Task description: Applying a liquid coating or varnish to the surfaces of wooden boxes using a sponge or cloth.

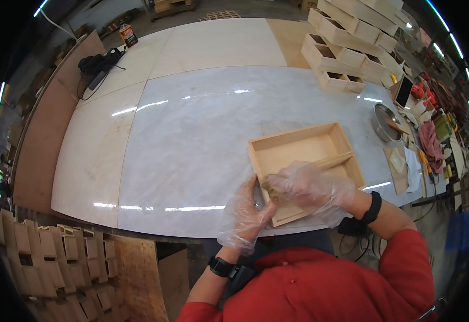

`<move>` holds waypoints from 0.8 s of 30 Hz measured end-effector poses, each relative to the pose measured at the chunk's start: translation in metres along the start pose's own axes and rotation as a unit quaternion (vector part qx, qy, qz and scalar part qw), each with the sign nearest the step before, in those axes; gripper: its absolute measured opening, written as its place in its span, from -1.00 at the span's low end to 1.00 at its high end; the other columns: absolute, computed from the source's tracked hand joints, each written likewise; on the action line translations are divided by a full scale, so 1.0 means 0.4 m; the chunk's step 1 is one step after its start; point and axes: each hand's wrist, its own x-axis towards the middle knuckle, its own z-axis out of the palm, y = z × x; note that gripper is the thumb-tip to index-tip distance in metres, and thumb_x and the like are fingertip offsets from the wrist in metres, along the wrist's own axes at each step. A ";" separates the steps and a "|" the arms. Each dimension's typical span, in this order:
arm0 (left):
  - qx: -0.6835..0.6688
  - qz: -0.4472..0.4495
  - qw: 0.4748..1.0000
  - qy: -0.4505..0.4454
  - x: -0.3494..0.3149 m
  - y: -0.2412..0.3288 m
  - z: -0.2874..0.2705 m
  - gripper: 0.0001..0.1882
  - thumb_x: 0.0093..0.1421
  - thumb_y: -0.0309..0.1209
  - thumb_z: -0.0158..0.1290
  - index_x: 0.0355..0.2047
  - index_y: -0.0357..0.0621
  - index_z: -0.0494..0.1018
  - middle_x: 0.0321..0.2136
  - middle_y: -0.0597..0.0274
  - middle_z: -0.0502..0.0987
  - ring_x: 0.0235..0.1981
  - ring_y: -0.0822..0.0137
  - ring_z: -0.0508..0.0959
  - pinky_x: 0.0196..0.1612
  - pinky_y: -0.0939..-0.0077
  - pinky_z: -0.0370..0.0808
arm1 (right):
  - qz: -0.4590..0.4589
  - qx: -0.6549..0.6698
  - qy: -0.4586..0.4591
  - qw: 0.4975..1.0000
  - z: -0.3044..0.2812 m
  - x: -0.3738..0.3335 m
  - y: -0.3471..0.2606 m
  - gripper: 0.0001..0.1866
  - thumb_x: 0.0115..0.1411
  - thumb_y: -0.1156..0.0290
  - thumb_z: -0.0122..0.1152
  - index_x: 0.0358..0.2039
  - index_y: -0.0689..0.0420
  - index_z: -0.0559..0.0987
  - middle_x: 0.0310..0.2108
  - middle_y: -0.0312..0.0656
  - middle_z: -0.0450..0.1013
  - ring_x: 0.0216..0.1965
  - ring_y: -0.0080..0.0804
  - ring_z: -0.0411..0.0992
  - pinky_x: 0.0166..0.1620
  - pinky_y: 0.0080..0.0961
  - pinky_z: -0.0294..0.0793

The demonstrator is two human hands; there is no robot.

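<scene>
Head view: left hand (244, 211) clasps wooden tray (291, 153), right hand (315, 185) pinches wad (273, 192), container (128, 36) labelled.

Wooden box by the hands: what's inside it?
The wooden box shows a divider and pale floor beyond it. The gloved right hand hides part of the divider and near section; anything beneath can't be seen.

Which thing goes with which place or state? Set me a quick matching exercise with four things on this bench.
Things
1. Divided wooden box
2. Metal bowl
3. Stacked wooden boxes
4. Black bag

Places and states
A. Far left, near the upright brown board
B. At the left hand and right hand, both in clear gloves
C. Piled up at the far right
D. Round and silvery, on the right side

Pairs: 1-B, 2-D, 3-C, 4-A
</scene>
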 end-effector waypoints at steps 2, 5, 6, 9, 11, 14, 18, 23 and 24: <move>0.068 0.006 0.998 -0.004 0.010 0.018 -0.006 -0.27 0.08 -0.30 0.25 0.19 -0.35 0.21 0.06 -0.06 0.38 0.12 0.17 0.39 0.20 0.35 0.31 | 0.045 -0.045 -0.028 0.998 -0.036 -0.053 0.026 -0.67 -0.01 0.44 0.21 -0.17 0.08 0.51 -0.56 -0.16 0.38 -0.52 -0.11 0.42 -0.47 -0.20 0.37; 0.068 0.029 0.997 0.008 0.013 0.026 0.004 -0.28 0.08 -0.31 0.25 0.19 -0.33 0.22 0.06 -0.05 0.39 0.10 0.17 0.41 0.19 0.36 0.32 | 0.100 -0.068 -0.045 0.992 -0.064 -0.054 0.025 -0.65 -0.02 0.45 0.22 -0.15 0.09 0.51 -0.51 -0.14 0.40 -0.48 -0.12 0.43 -0.42 -0.23 0.40; 0.066 0.030 0.997 0.001 0.013 0.029 0.001 -0.28 0.08 -0.31 0.25 0.19 -0.33 0.22 0.06 -0.05 0.39 0.10 0.17 0.41 0.19 0.36 0.32 | 0.111 -0.048 -0.034 0.992 -0.063 -0.042 0.017 -0.64 -0.03 0.45 0.22 -0.15 0.10 0.51 -0.48 -0.13 0.42 -0.46 -0.11 0.44 -0.39 -0.24 0.42; -0.141 -0.016 0.990 0.015 -0.005 0.020 0.006 -0.31 0.03 -0.34 0.25 0.13 -0.37 0.29 0.00 -0.10 0.43 0.02 0.08 0.48 0.10 0.26 0.40 | 0.013 0.032 -0.016 0.999 -0.008 0.042 -0.051 -0.63 -0.02 0.47 0.18 -0.12 0.12 0.51 -0.43 -0.14 0.44 -0.43 -0.11 0.44 -0.34 -0.24 0.43; -0.074 -0.010 0.997 0.010 0.006 0.052 0.004 -0.31 0.04 -0.34 0.24 0.14 -0.37 0.28 -0.01 -0.11 0.43 0.03 0.07 0.47 0.11 0.27 0.39 | 0.016 0.001 -0.011 1.000 0.005 -0.001 -0.023 -0.63 -0.01 0.47 0.17 -0.11 0.13 0.51 -0.41 -0.15 0.44 -0.41 -0.13 0.45 -0.33 -0.26 0.44; 0.010 0.035 0.999 0.023 0.003 0.037 -0.003 -0.31 0.05 -0.35 0.22 0.15 -0.38 0.26 0.00 -0.15 0.41 0.05 0.05 0.45 0.15 0.25 0.35 | 0.032 -0.078 0.019 0.996 -0.024 -0.148 0.063 -0.62 0.03 0.50 0.12 -0.07 0.14 0.51 -0.37 -0.16 0.46 -0.36 -0.23 0.49 -0.36 -0.33 0.47; 0.005 0.016 1.000 -0.008 0.000 0.053 -0.009 -0.26 0.06 -0.30 0.24 0.20 -0.34 0.21 0.07 -0.09 0.37 0.15 0.08 0.36 0.23 0.25 0.25 | 0.165 -0.094 -0.025 0.981 -0.167 -0.337 0.140 -0.62 0.09 0.52 0.12 -0.02 0.13 0.52 -0.36 -0.13 0.49 -0.35 -0.20 0.49 -0.37 -0.35 0.48; 0.048 0.068 0.993 -0.083 -0.044 0.070 -0.055 -0.07 -0.07 -0.16 0.35 0.23 -0.31 0.18 0.11 -0.06 0.36 0.19 0.07 0.32 0.27 0.23 0.20 | 0.259 -0.162 0.034 0.952 -0.174 -0.235 0.073 -0.68 0.14 0.41 0.17 -0.06 0.10 0.57 -0.35 -0.07 0.52 -0.36 -0.12 0.48 -0.32 -0.29 0.48; 0.134 0.067 0.984 -0.102 -0.036 0.098 -0.057 -0.01 -0.12 -0.09 0.37 0.23 -0.31 0.17 0.09 -0.10 0.36 0.14 0.00 0.35 0.23 0.21 0.25 | 0.207 -0.146 0.041 0.967 -0.140 -0.181 0.060 -0.68 0.13 0.40 0.18 -0.07 0.11 0.57 -0.37 -0.08 0.51 -0.36 -0.11 0.48 -0.32 -0.25 0.46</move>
